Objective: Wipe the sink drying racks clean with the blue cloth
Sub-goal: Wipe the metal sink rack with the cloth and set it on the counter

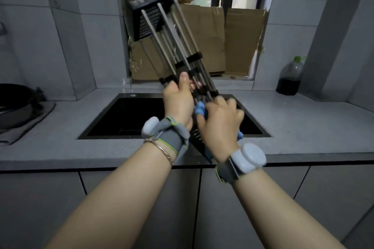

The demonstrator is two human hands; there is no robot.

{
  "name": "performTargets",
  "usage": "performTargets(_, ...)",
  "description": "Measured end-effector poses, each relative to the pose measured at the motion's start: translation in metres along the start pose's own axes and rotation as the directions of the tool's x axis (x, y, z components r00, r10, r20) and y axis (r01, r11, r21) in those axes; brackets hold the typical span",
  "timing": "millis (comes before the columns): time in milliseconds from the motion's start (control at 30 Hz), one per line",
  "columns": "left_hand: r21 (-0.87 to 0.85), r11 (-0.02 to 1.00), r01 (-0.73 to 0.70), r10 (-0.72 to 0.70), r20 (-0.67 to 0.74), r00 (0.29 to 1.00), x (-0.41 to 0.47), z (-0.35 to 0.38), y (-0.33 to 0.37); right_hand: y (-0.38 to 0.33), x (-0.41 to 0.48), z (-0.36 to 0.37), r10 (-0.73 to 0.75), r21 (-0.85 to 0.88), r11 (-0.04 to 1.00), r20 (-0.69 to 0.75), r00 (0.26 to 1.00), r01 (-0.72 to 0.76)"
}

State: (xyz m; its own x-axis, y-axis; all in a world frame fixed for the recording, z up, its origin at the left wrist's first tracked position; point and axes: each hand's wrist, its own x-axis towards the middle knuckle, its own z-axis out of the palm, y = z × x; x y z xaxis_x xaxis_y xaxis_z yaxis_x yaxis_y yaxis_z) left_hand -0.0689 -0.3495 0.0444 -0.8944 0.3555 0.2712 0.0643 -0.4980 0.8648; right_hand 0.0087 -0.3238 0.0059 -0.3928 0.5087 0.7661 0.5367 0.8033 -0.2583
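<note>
A metal drying rack (172, 34) with steel rods and black end pieces is held tilted above the black sink (121, 119), its far end raised toward the window. My left hand (178, 103) grips the rack's rods near the lower end, thumb on top. My right hand (219, 125) holds the blue cloth (199, 109) against the rack's lower part; only small bits of the cloth show beside the fingers and under the palm. The rack's near black end sits behind my wrists.
A grey countertop (303, 127) surrounds the sink. A dark pan (14, 103) on a grey mat sits at the left. A plastic bottle (289, 77) of dark liquid stands at the back right. Cardboard (232, 42) covers the window behind.
</note>
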Motion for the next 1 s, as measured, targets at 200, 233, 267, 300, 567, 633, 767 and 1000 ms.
performTargets(200, 0.067, 0.996, -0.052, 0.050, 0.026, 0.998, -0.005, 0.009, 0.000, 0.004, 0.009, -0.002, -0.009, -0.003, 1.000, -0.034, 0.999, 0.008)
performTargets(233, 0.064, 0.997, -0.044, 0.042, 0.031, 0.999, -0.004, 0.010, 0.001, 0.010, 0.003, 0.001, -0.008, -0.022, 1.000, -0.050, 0.999, 0.007)
performTargets(267, 0.037, 0.999, -0.035, 0.035, 0.020, 0.999, -0.001, 0.009, 0.004, 0.014, -0.005, 0.004, -0.008, -0.045, 0.999, -0.055, 0.998, 0.005)
performTargets(300, 0.018, 1.000, -0.016, 0.017, -0.006, 1.000, 0.002, 0.009, 0.007, 0.020, -0.014, 0.006, -0.007, -0.070, 0.998, -0.051, 0.999, 0.004)
performTargets(567, 0.007, 1.000, 0.015, -0.015, 0.010, 1.000, 0.007, 0.003, -0.001, 0.034, -0.032, 0.010, 0.008, -0.143, 0.990, 0.017, 1.000, -0.005)
performTargets(633, 0.010, 1.000, -0.008, 0.007, 0.050, 0.999, 0.001, 0.005, -0.005, 0.021, -0.016, 0.003, 0.013, -0.087, 0.996, -0.036, 0.999, -0.016)
performTargets(767, 0.041, 0.998, -0.040, 0.037, 0.091, 0.995, -0.009, 0.012, -0.004, 0.003, 0.009, -0.003, -0.006, -0.020, 1.000, -0.053, 0.999, 0.005)
performTargets(1000, -0.014, 0.999, 0.044, -0.042, 0.068, 0.997, 0.014, -0.005, -0.001, 0.055, -0.048, 0.024, -0.109, 0.017, 0.994, -0.096, 0.989, 0.111)
